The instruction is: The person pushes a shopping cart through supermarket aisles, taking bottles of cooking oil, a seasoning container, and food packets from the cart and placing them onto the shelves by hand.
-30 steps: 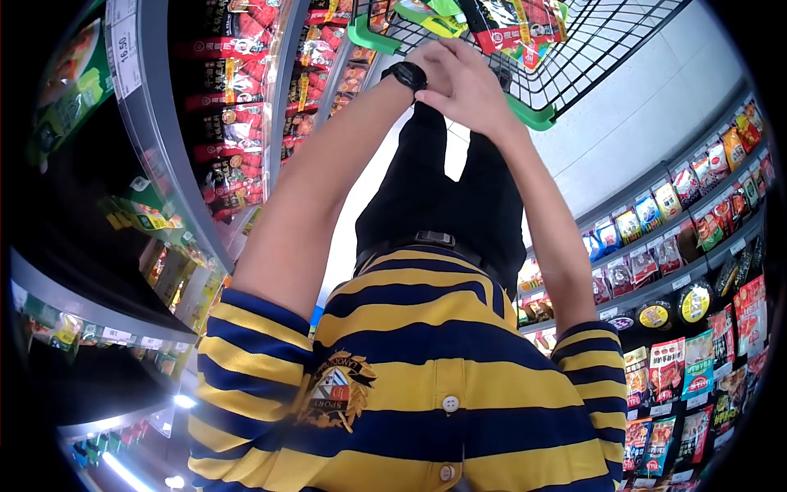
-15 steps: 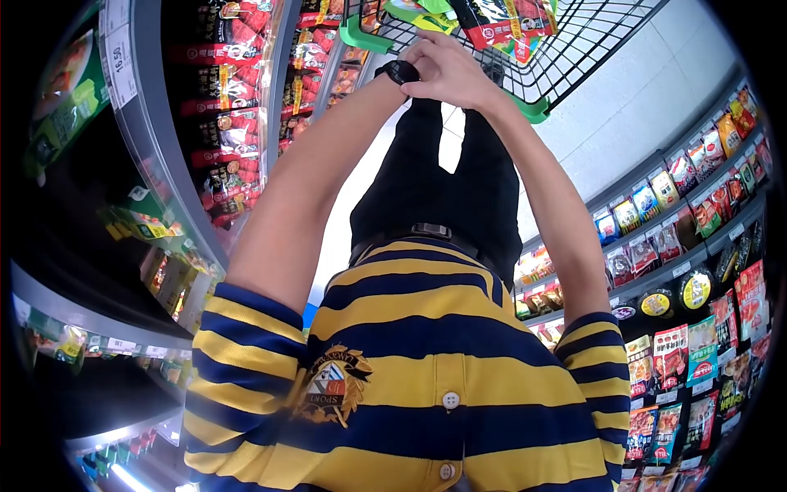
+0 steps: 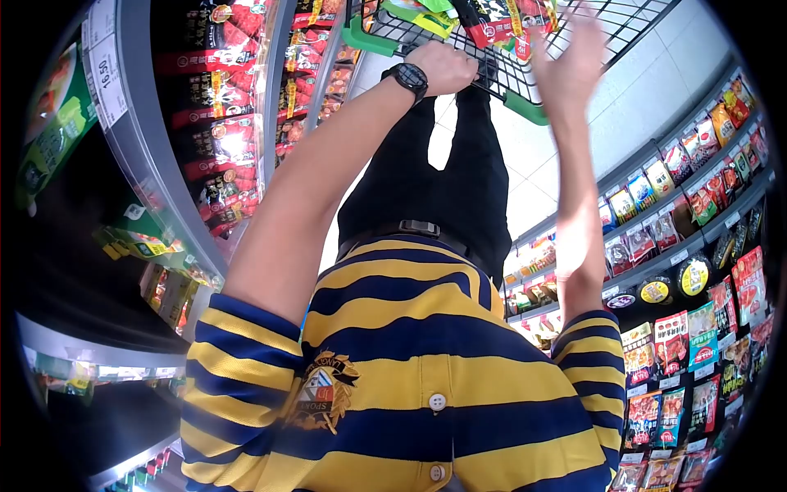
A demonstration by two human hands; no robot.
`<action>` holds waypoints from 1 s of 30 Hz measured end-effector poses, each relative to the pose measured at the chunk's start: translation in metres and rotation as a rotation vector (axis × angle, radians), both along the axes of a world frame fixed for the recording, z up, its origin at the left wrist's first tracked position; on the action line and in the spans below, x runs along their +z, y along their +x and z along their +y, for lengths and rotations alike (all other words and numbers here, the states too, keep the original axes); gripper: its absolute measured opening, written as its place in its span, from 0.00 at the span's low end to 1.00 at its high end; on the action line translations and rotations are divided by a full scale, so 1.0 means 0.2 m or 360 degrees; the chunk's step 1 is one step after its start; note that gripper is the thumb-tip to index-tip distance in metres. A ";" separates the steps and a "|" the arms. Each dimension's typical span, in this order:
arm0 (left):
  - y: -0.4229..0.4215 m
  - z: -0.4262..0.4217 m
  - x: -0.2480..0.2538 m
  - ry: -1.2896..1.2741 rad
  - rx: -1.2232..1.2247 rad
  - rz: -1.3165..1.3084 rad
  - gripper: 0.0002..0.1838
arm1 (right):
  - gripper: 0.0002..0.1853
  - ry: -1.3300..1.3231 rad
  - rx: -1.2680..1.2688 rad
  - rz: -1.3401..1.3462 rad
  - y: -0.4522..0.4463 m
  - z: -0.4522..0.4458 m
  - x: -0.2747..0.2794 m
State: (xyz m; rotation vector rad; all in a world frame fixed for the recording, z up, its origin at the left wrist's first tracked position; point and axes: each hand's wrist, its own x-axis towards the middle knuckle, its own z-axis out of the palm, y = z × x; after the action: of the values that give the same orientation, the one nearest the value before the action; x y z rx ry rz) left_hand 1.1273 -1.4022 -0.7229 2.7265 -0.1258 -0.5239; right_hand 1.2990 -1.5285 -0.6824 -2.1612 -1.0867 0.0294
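Note:
My left hand [image 3: 444,67], with a black watch [image 3: 408,79] on its wrist, is wrapped round the handle bar of a shopping cart between two green corner pieces [image 3: 369,37]. To its right, my right hand [image 3: 571,66] is raised in front of the cart's wire basket [image 3: 630,31]. Its fingers are spread and slightly blurred, with nothing visible in them. Behind my hands, the basket holds a red and black packet [image 3: 496,25] and a green and yellow packet [image 3: 426,16].
On the left, a shelf holds rows of red packets [image 3: 236,135], with a price label [image 3: 106,70] on a nearer shelf edge. Curved shelves of bagged goods [image 3: 670,344] stand on the right. Pale floor tiles [image 3: 656,74] show beyond the cart.
My right hand has left my left wrist and moved right, its fingers now spread. My left hand has closed round the cart handle.

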 end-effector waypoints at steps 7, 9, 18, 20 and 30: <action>0.01 -0.02 -0.02 -0.0044 0.0034 -0.0133 0.13 | 0.35 -0.0471 -0.0825 0.0396 0.40 -0.13 -0.18; 0.01 -0.04 -0.04 -0.0050 0.0055 -0.0248 0.12 | 0.30 -0.0434 -0.1107 0.0577 0.33 -0.08 -0.19; 0.03 -0.05 -0.07 -0.0029 0.0008 -0.0197 0.14 | 0.14 0.0147 -0.1473 0.1445 0.43 -0.14 -0.37; 0.04 -0.05 -0.06 -0.0037 0.0008 -0.0198 0.14 | 0.13 0.0102 -0.1480 0.1392 0.43 -0.14 -0.36; 0.13 -0.05 -0.08 -0.0170 0.0033 -0.0133 0.12 | 0.11 -0.0172 -0.1582 0.1289 0.53 -0.10 -0.34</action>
State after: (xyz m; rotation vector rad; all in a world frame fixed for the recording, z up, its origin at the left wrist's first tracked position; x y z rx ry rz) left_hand 1.1533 -1.4131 -0.7395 2.6430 -0.1422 -0.3862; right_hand 1.4056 -1.5483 -0.7514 -2.2138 0.4672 0.4596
